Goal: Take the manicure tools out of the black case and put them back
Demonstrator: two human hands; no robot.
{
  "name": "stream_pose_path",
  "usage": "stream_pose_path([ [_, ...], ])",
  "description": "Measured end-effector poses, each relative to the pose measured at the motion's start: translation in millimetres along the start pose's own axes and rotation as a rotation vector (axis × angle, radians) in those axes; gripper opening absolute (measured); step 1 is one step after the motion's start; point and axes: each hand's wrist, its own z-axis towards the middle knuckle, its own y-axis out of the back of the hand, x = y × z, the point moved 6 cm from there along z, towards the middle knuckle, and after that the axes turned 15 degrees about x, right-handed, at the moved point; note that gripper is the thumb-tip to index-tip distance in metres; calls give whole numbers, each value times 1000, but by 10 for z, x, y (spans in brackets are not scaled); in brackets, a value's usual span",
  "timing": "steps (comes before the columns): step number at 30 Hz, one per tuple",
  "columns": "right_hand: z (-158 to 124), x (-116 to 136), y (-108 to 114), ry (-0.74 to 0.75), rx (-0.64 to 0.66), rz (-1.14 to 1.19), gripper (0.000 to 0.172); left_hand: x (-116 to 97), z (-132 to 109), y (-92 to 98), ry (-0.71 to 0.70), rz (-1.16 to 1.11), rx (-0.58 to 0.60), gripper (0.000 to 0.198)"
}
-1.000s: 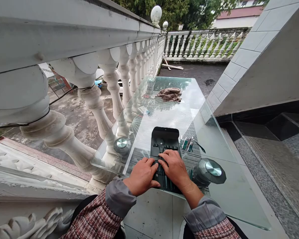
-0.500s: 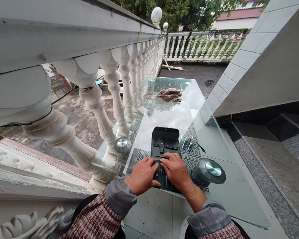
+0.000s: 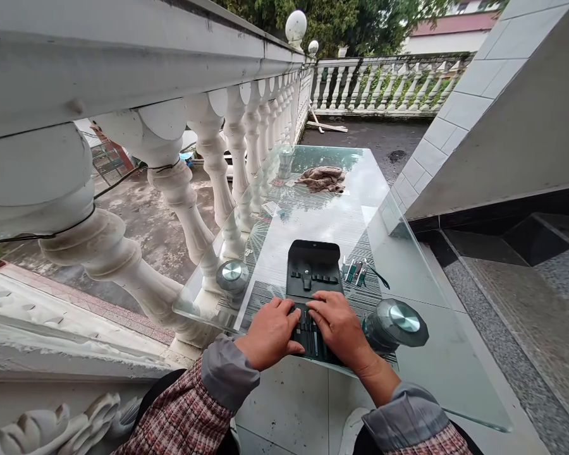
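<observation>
A black tool case (image 3: 313, 268) lies unfolded on the glass table (image 3: 322, 218), its elastic loops holding small metal tools. My left hand (image 3: 271, 333) rests on the case's near left edge with fingers curled against it. My right hand (image 3: 337, 328) lies on the near half of the case, fingertips pressed on the tools in the loops. Whether either hand grips a tool is hidden by the fingers. Several loose green-handled tools (image 3: 358, 273) lie on the glass just right of the case.
A white stone balustrade (image 3: 180, 177) runs along the left of the table. Round metal table fittings (image 3: 232, 273) (image 3: 398, 322) sit at both near corners. A crumpled brown cloth (image 3: 323, 179) lies at the far end. A tiled wall (image 3: 497, 107) and steps stand to the right.
My right hand has slid a little toward me along the case, uncovering more of its upper loops. The left hand has stayed in place.
</observation>
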Motion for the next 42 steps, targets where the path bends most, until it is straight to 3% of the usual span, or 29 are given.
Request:
stream_pose_path([
  [3, -67, -215, 236, -131, -161, 75, 23, 6, -3, -3, 3, -20, 45, 70],
  [6, -212, -582, 450, -382, -233, 138, 29, 13, -9, -11, 13, -45, 107, 73],
  [9, -400, -910, 551, -621, -164, 139, 26, 20, -9, -15, 31, -53, 138, 73],
  [12, -526, -1025, 546, -715, -22, 70, 22, 18, 0, -10, 31, -54, 128, 72],
  [17, -558, -900, 408, -719, 214, -57, 31, 18, 16, -2, 18, -52, 69, 68],
  [22, -511, -795, 349, -653, 293, -99, 19, 22, 19, -3, 16, -48, 33, 65],
  [28, -480, -799, 320, -566, 288, -122, 13, 16, 17, 12, 14, -62, 35, 66],
  [37, -481, -658, 230, -381, 224, -378, 15, 21, 11, -6, 19, -56, 62, 67],
  [42, -488, -673, 285, -416, 135, -288, 15, 4, -3, 32, 25, -57, 67, 69],
])
